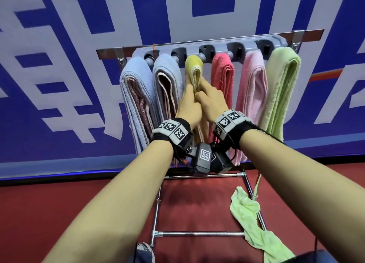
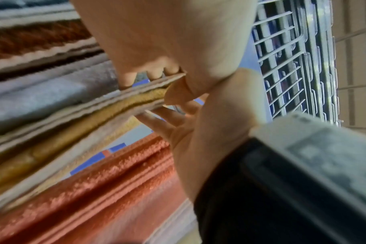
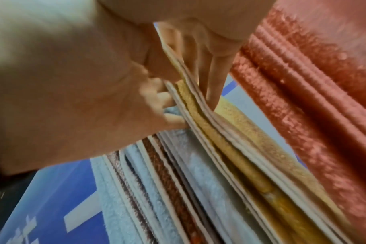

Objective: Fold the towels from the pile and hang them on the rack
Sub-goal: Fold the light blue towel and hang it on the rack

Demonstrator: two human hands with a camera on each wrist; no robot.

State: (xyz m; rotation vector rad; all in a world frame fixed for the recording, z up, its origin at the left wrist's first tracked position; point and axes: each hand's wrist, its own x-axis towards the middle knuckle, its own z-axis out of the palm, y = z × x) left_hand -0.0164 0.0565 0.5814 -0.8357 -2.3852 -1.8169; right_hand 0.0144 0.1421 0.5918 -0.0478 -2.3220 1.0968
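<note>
Two hands meet on the yellow towel (image 1: 194,73), which hangs third from the left on the rack (image 1: 209,47), between a blue towel (image 1: 167,79) on one side and the red towel (image 1: 222,75) on the other. Its long axis runs straight down from the peg, so the folded layers hang as a narrow vertical strip directly ahead of the person and slightly above wrist height. The left hand (image 1: 188,106) pinches that strip from the left, thumb on one face and fingers (image 2: 155,76) curled against the other; the right hand (image 1: 212,103) closes on it from the right, its fingers (image 3: 214,85) laid along the stacked edges. Both hands touch each other and grip at about the same height, so neither is clearly nearer. Any straightening would likely have to follow the vertical axis, drawing downward along the hanging layers. One light green towel (image 1: 254,223) lies crumpled over the lower rail (image 1: 197,233) near the floor, down and to the right of the hands, apparently not yet folded.
</note>
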